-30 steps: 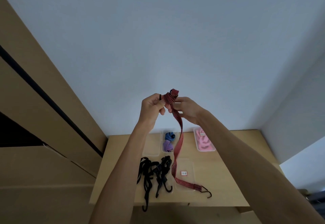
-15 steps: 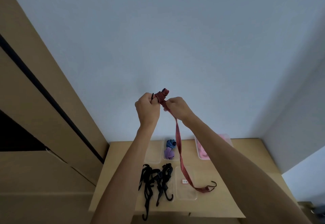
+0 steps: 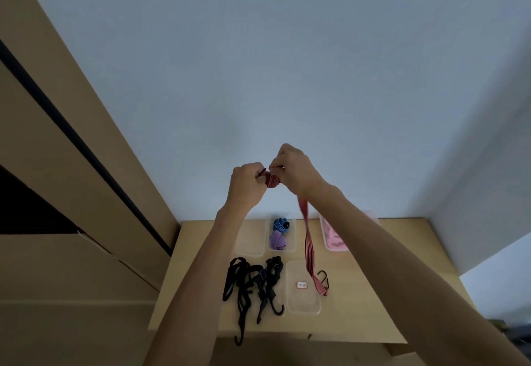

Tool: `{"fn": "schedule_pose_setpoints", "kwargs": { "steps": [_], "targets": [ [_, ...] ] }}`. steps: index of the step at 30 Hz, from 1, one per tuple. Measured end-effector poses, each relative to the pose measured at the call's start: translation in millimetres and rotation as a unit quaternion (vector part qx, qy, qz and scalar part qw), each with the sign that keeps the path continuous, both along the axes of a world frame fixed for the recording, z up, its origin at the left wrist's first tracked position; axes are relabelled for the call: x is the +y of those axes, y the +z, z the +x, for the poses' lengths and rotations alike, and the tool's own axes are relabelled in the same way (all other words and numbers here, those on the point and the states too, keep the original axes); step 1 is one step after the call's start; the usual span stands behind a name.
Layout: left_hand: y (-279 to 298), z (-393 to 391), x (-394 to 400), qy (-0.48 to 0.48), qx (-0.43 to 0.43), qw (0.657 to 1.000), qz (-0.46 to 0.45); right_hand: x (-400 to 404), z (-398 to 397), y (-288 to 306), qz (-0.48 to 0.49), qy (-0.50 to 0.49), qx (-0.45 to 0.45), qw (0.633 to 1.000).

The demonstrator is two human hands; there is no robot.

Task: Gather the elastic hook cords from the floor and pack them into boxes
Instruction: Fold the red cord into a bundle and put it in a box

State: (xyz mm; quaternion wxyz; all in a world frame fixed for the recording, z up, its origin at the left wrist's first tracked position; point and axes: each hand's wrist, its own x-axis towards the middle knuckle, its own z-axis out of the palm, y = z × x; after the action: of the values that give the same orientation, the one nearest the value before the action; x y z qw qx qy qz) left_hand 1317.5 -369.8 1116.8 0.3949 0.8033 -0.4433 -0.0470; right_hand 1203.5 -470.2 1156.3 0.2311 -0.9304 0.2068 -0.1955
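Red striped cord (image 3: 309,248) is half-wound: my left hand (image 3: 247,186) grips the coil, right hand (image 3: 296,171) pinches the strand, so I'd wrap snugly, keeping its dangling hook (image 3: 324,277) from snagging.

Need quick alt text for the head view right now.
Both hands, left hand and right hand, grip a partly wound red striped cord above a wooden table; its hooked end dangles beside a clear box.

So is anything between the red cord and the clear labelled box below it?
Nothing visible. The red cord hangs from both hands straight over the labelled box, which looks empty; the black cords lie left of it.
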Motion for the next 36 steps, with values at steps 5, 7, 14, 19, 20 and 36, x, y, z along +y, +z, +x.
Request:
{"fn": "schedule_pose_setpoints", "kwargs": {
  "steps": [5,7,14,19,20,36],
  "targets": [
    [3.0,-1.8,8.8,-0.119,0.149,0.982,0.005,-19.0,-14.6,-8.2,0.127,0.010,-0.089,0.988],
    [2.1,-6.1,11.6,-0.156,0.214,0.964,-0.014,-24.8,-18.9,-12.1,0.215,0.021,-0.102,0.971],
    [10.7,-26.0,-0.2,-0.096,0.362,0.914,-0.153,-26.3,-29.8,-32.2,0.569,0.034,-0.111,0.814],
    [12.8,-26.8,-8.3,0.026,0.261,0.954,-0.146,-4.1,-18.3,-29.0,0.496,-0.019,-0.074,0.865],
    [11.2,-26.0,-8.1,0.048,0.239,0.959,-0.142,-1.8,-15.2,-27.2,0.464,-0.032,-0.054,0.883],
    [-7.5,-17.5,-2.5,0.119,0.047,0.989,-0.079,10.1,-6.8,-26.9,0.299,-0.122,0.002,0.946]
  ]
}}
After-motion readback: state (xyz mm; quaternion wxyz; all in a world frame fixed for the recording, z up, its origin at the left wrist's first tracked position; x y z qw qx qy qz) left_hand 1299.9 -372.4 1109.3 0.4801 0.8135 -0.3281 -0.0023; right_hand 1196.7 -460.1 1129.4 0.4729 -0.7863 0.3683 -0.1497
